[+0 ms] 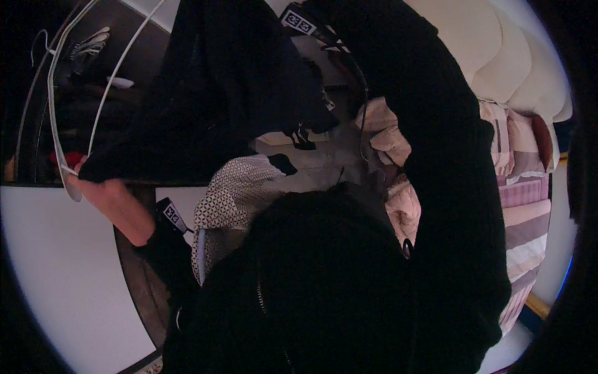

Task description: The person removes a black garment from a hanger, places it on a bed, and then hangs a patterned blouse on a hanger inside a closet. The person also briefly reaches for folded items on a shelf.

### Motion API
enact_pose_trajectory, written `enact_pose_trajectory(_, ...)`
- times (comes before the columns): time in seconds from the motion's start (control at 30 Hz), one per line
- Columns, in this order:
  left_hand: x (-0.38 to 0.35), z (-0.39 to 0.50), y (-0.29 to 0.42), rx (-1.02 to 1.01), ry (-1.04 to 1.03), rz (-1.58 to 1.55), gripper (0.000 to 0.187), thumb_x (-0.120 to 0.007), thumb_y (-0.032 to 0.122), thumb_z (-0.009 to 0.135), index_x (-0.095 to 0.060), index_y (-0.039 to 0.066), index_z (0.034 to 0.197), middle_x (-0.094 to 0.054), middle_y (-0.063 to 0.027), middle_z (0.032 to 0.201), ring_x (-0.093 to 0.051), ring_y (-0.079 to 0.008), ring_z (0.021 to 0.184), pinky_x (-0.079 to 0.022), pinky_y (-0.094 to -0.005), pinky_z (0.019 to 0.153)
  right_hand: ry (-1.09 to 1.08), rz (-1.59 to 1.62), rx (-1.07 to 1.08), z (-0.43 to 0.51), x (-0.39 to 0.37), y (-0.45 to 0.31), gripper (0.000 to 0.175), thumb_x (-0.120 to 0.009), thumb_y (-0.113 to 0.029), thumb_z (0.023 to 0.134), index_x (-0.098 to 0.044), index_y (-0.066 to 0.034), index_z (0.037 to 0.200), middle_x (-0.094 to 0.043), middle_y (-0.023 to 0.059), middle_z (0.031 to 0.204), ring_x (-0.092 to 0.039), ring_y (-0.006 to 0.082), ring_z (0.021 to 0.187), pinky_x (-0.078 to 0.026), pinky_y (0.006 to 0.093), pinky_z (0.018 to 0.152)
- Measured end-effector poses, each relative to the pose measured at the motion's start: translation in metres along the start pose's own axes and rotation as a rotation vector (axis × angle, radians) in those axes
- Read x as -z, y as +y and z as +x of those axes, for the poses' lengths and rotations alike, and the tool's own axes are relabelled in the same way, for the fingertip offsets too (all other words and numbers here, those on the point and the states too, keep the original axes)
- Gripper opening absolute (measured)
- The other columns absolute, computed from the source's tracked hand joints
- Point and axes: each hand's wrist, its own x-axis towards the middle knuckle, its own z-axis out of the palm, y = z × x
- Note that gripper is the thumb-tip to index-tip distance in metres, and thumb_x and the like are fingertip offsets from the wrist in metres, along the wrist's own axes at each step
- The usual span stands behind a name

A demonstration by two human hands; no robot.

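Note:
At the left, my left hand [114, 203] reaches up to the lower left corner of a black garment [210, 107], its fingers closed at the fabric edge and partly hidden by it. A thin white looped strip or hanger [52, 93] passes over these fingers; whether they also grip it is unclear. The dark cloth spreads across the upper middle. My right arm, in a black sleeve, runs up the right side to a wrist device with printed markers [299, 22]; the right hand itself is out of view beyond the garment and the top edge.
A bundle of pale cords [93, 42] and dark items lie in a dark space at upper left. White panels [60, 262] stand at left. A patterned cloth [229, 191] is near my body, pinkish crumpled fabric [402, 210] right of it. Striped bedding [525, 233] and cream cushions [504, 56] are at right.

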Motion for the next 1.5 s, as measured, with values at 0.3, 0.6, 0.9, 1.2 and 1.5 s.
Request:
enact_pose_trajectory(0.3, -0.006, -0.001, 0.051, -0.060, 0.031, 0.046, 0.042, -0.061, 0.017, 0.082, -0.050, -0.003, 0.118, -0.056, -0.0169, 0.116, -0.055, -0.0248, 0.103, -0.044, -0.0347, 0.093, 0.046, -0.093, 0.001, -0.013, -0.014, -0.004, 0.058, -0.048, -0.041, 0.097, -0.042, 0.0007, 0.136, -0.060, 0.0120, 0.113, -0.060, 0.0143, 0.096, -0.053, 0.0243, 0.080)
enact_pose_trajectory(0.6, 0.016, 0.010, -0.046, 0.635, 0.267, -1.224, 0.047, -0.046, 0.048, 0.097, -0.041, 0.016, 0.064, -0.041, -0.0001, 0.058, -0.040, -0.0145, 0.055, -0.035, -0.0270, 0.052, -0.275, -0.279, -0.145, -0.035, -0.082, 0.007, 0.066, -0.058, -0.039, 0.091, -0.039, 0.0031, 0.138, -0.061, 0.0092, 0.094, -0.061, 0.0124, 0.077, -0.054, 0.0208, 0.067)
enact_pose_trajectory(0.9, 0.022, -0.004, -0.079, 0.832, 0.396, -0.729, 0.045, -0.053, 0.053, 0.092, -0.052, 0.011, 0.078, -0.046, 0.0004, 0.067, -0.042, -0.0136, 0.063, -0.036, -0.0283, 0.059, -0.079, -0.229, -0.570, -0.014, -0.145, -0.007, 0.016, -0.058, -0.015, 0.094, -0.062, -0.0022, 0.103, -0.047, -0.0054, 0.060, -0.040, 0.0021, 0.048, -0.031, 0.0165, 0.044)
enact_pose_trajectory(1.2, 0.027, -0.056, -0.086, 0.981, 0.392, -0.495, 0.032, -0.064, 0.038, 0.086, -0.064, 0.013, 0.107, -0.060, 0.0021, 0.096, -0.050, -0.0108, 0.084, -0.036, -0.0270, 0.071, 0.101, -0.761, -0.297, 0.055, -0.056, 0.012, 0.030, -0.060, -0.034, 0.093, -0.067, -0.0080, 0.107, -0.044, -0.0060, 0.063, -0.040, 0.0025, 0.053, -0.034, 0.0195, 0.048)
enact_pose_trajectory(1.5, 0.042, -0.083, -0.089, 1.005, 0.540, -0.576, 0.029, -0.063, 0.031, 0.090, -0.064, 0.008, 0.109, -0.060, 0.0000, 0.097, -0.050, -0.0104, 0.084, -0.040, -0.0246, 0.069, 0.105, -0.674, -0.186, 0.155, -0.019, 0.020, 0.028, -0.055, -0.027, 0.097, -0.063, -0.0004, 0.103, -0.040, -0.0038, 0.058, -0.036, 0.0073, 0.047, -0.030, 0.0243, 0.044)
